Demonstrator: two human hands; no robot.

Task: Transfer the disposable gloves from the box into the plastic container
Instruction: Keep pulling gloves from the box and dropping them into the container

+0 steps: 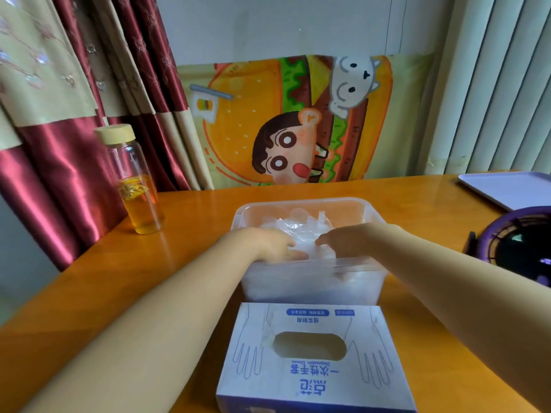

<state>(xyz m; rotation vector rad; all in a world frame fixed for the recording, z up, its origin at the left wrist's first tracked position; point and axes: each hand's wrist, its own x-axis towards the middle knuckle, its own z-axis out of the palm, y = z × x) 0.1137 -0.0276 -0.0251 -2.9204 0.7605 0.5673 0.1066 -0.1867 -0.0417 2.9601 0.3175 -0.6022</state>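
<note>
I have both hands down in the plastic container [310, 289], which sits on the counter [193, 222] just beyond the box [313, 368]. The left hand [268, 244] lies on the heap of gloves [298, 228] with its fingers fairly straight, pressing the film down rather than gripping it. The right hand [348, 241] is just beside it, fingers bent down into the same heap. They are half buried in film, so I cannot tell whether they pinch anything.

The gloves fill the container under and beyond both hands, with loose ends standing up past the fingertips. Nearer me than either hand, the box's oval opening shows only bare cardboard, so I judge the transfer about done and this step a tamping-down.

The gloves look thin, limp and nearly weightless. I expect them to be slippery sheet on sheet, and springy as a heap, likely to puff up once released. I would press with a flat palm at the middle. To lift any, I would pinch a bunched fold, not a single edge.
</note>
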